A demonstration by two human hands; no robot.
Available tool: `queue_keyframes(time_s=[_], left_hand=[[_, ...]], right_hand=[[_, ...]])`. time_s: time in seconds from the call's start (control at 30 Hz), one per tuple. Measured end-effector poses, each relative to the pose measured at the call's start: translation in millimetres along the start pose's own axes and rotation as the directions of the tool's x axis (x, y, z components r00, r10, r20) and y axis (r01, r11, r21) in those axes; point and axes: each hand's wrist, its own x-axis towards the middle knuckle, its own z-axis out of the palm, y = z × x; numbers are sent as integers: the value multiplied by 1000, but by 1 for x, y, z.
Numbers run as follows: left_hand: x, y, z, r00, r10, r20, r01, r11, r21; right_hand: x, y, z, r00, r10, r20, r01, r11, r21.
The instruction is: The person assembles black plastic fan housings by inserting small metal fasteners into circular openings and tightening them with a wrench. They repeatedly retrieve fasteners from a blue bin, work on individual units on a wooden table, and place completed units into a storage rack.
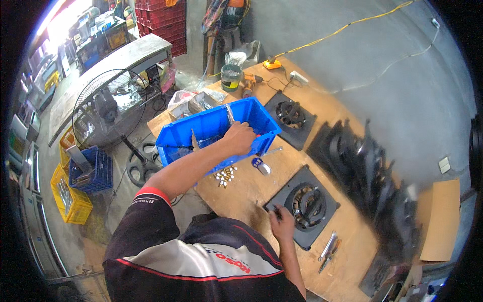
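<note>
As right grip (275,212) curls, black plate (286,195) alongside

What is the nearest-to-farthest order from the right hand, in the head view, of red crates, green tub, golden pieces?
1. Golden pieces: left of the right hand
2. Green tub: ahead, left
3. Red crates: background, left

I had the left arm (188,166) outstretched, left hand (240,139) back-upward; the right hand (283,224) sat farther back, fingers (273,213) bent.
</note>
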Motion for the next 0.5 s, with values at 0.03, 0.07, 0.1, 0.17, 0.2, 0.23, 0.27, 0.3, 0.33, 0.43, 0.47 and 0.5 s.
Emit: queue_keyframes(time_s=[0.03,0.07,0.1,0.17,0.2,0.23,0.27,0.3,0.33,0.43,0.47,0.5], left_hand=[[7,-5,0,1000,-3,-14,3,1000,9],[11,-11,1,999,-32,-41,33,999,15],[15,-16,1,996,-60,-67,61,998,16],[25,-26,8,986,-115,-122,116,993,-1],[31,-31,16,979,-141,-150,139,990,-20],[37,-36,24,970,-167,-178,163,986,-40],[41,-37,24,971,-180,-159,172,983,-66],[45,-37,23,971,-194,-139,182,979,-91],[45,-39,22,971,-208,-121,195,974,-115],[27,-69,25,944,-77,-322,-106,850,-516],[19,-80,18,924,-126,-362,-99,834,-543],[8,-91,8,901,-173,-397,-96,814,-574]], right_hand=[[21,-8,13,998,-43,51,42,999,20],[39,-13,30,991,-80,106,76,996,47],[52,-17,44,989,-87,118,79,994,72],[78,-24,72,984,-106,145,88,988,125],[91,-23,85,979,-96,181,81,993,86],[104,-21,98,973,-86,216,78,996,46],[114,-22,108,966,-68,251,69,998,3],[121,-23,118,966,-22,259,31,999,-30],[127,-23,123,959,-15,284,32,998,-55],[144,-20,139,950,-14,311,47,994,-99],[144,-7,149,959,-15,284,45,994,-102],[146,1,157,967,-10,254,38,993,-109]])
